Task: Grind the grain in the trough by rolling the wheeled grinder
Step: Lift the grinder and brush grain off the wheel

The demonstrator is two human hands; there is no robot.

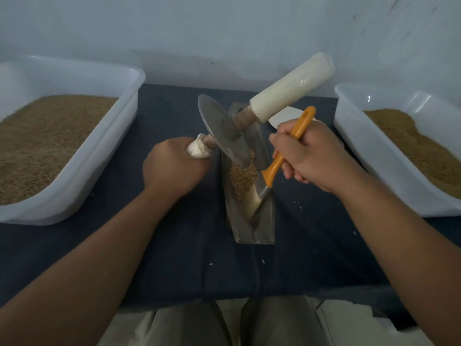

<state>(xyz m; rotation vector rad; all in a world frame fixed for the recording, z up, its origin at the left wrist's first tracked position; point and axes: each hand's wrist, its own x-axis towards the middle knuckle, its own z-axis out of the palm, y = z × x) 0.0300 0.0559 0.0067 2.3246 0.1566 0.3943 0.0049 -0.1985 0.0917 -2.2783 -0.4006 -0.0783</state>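
Observation:
A narrow metal trough (262, 228) lies lengthwise on the dark cloth, with a heap of grain (242, 176) in its middle. The wheeled grinder's metal disc (222, 128) is tilted, its lower edge down in the trough by the grain. My left hand (172, 163) grips the grinder's left, cloth-wrapped handle. Its right handle (291, 88), wrapped in white, sticks up free toward the back right. My right hand (311, 156) grips the orange handle of a brush (272, 171), whose pale bristles (254, 201) press into the trough just in front of the grain.
A big translucent tub (104, 136) of brown grain stands at the left. A second tub (369, 156) with brown grain stands at the right. A white scoop (284, 118) lies behind my right hand. A few loose kernels dot the cloth (174, 245). The wall is close behind.

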